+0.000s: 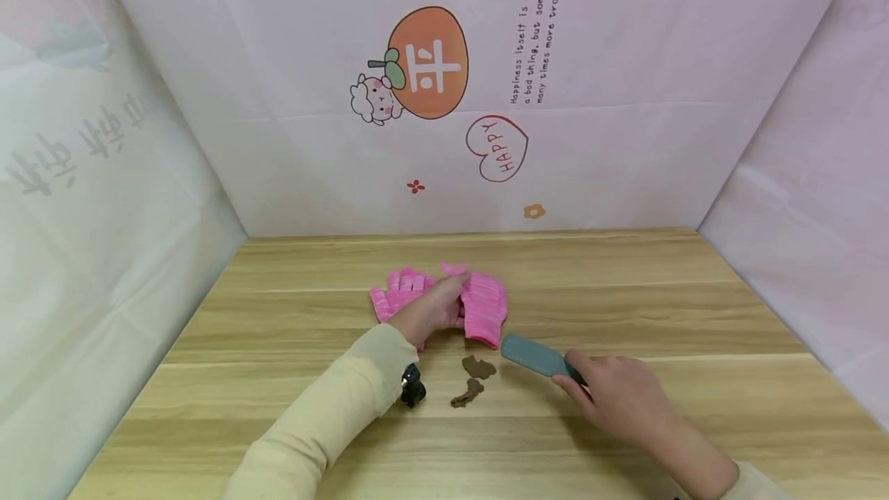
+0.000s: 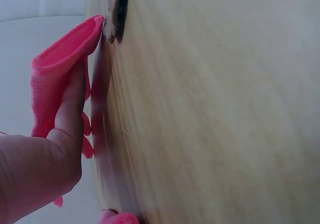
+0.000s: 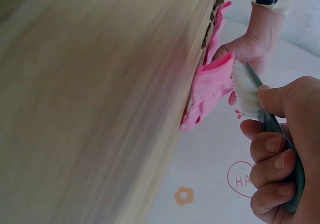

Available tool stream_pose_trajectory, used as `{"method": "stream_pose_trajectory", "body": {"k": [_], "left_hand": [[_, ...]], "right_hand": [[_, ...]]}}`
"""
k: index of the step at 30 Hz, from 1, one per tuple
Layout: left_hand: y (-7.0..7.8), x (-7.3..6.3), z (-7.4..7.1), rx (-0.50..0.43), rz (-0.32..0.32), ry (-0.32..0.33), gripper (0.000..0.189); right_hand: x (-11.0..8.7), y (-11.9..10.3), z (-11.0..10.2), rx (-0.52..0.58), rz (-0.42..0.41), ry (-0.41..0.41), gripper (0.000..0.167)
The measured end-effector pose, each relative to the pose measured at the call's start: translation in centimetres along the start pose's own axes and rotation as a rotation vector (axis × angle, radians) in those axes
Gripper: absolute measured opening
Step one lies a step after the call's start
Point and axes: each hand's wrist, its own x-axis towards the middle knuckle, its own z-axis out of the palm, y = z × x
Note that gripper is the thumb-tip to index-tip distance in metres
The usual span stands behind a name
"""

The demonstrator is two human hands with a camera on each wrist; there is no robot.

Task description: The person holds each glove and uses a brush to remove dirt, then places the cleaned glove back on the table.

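My left hand (image 1: 444, 303) holds a pink knitted glove (image 1: 485, 307) by its side, lifting it so the cuff gapes. In the left wrist view the fingers lie against the glove (image 2: 62, 58) and are partly hidden by it. A second pink glove (image 1: 406, 288) lies flat to the left, partly covered by the left hand and wrist. My right hand (image 1: 621, 392) grips a brush (image 1: 535, 355) with a grey-green back, just right of the lifted glove's cuff. White bristles (image 3: 245, 91) show in the right wrist view, facing the glove.
Two crumpled brown pieces (image 1: 479, 366) lie on the wooden table (image 1: 278, 376) in front of the lifted glove. A printed white cloth (image 1: 611, 160) stands along the table's back edge, with pale cloth walls at both sides.
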Motion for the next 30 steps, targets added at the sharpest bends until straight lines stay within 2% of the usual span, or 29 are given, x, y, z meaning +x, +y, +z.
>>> {"method": "stream_pose_trajectory", "body": {"k": [14, 22, 30], "left_hand": [[-0.4, -0.6, -1.2, 0.018, 0.018, 0.036, 0.049], [-0.2, -1.7, -1.7, 0.014, -0.002, 0.063, 0.055], [0.2, -3.4, -2.0, 0.06, -0.01, 0.095, 0.063]], "right_hand": [[0.4, -0.2, 0.0, 0.007, -0.001, -0.012, 0.032], [0.6, 0.1, 0.1, 0.002, -0.032, 0.027, 0.032], [1.3, 0.3, -0.2, 0.013, 0.003, -0.027, 0.033]]}}
